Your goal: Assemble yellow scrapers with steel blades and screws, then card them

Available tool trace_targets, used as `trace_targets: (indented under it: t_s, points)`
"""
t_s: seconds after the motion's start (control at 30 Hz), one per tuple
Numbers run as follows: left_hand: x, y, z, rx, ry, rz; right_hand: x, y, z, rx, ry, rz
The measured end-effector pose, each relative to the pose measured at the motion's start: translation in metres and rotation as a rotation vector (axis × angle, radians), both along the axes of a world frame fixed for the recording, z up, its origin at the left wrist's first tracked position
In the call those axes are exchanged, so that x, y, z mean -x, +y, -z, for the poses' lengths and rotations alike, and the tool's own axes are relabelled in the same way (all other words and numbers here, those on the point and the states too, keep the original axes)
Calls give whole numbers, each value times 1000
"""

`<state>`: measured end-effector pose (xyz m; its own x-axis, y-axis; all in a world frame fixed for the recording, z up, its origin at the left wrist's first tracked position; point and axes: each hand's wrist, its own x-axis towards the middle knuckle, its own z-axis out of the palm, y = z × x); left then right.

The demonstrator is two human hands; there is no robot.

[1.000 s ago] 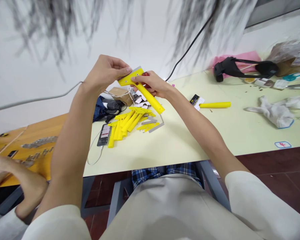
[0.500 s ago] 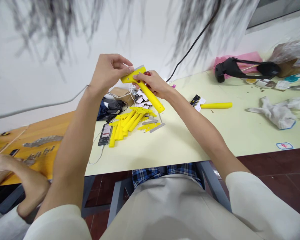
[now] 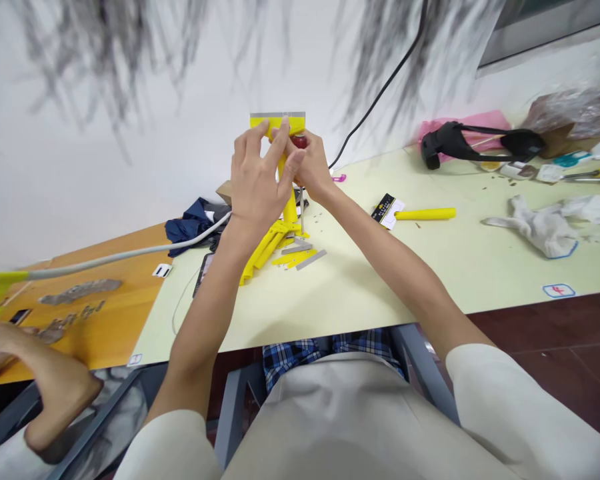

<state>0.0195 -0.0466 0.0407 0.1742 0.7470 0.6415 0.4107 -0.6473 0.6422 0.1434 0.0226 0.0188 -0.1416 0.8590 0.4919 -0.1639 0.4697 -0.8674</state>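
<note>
— Both hands are being held raised and close together in the head view. How are they being occupied?

— Spread fingers of the left bare hand [image 3: 257, 167] are being laid over the head of a yellow plastic T-shaped scraper [image 3: 291, 209], edged with a thin grey metal blade [image 3: 270, 115]; whether a firm grip is being applied cannot be told. A red-handled tool with a thin metal shaft [image 3: 299, 141] is being gripped in the right bare hand [image 3: 314, 165].

— How is the scraper's long axis being aligned?

— Nearly upright in the picture: the crosspiece is being held level at the top, against the white wall [image 3: 145, 173], and the handle is being pointed downward between the hands. The tool's shaft is being held just right of that handle, almost parallel to it, also downward.

— Which hand is being placed nearer?

— Neither is being placed apart. The middle of the crosspiece is being overlapped by the left fingers; the right hand is being held below its right end. Whether the scraper is also being touched by the right hand is being hidden.

— And underneath?

— A heap of yellow plastic scrapers [image 3: 266, 248] is being partly covered by the left forearm, with loose flat grey metal strips [image 3: 311, 260] being seen beside it on the pale yellow-green tabletop [image 3: 360, 293].
</note>
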Motion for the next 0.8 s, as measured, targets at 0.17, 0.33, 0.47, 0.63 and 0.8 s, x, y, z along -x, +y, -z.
trace_targets:
  t_s: [0.17,0.33,0.47,0.63,0.8]
  points:
    - [-8,-1,0,-37,10,-30,-6,-7,-9,-62,-51,52]
    - [-9,3,-1,-23,35,-12,-8,-5,-9,-178,-114,60]
    - [-9,3,-6,-43,55,-90,-9,2,-9,-201,-46,123]
    - [-12,-6,-9,-116,54,-142,-15,-3,-16,-233,-151,111]
    - [-14,-18,-15,-75,33,-92,-24,-10,-21,-309,-126,69]
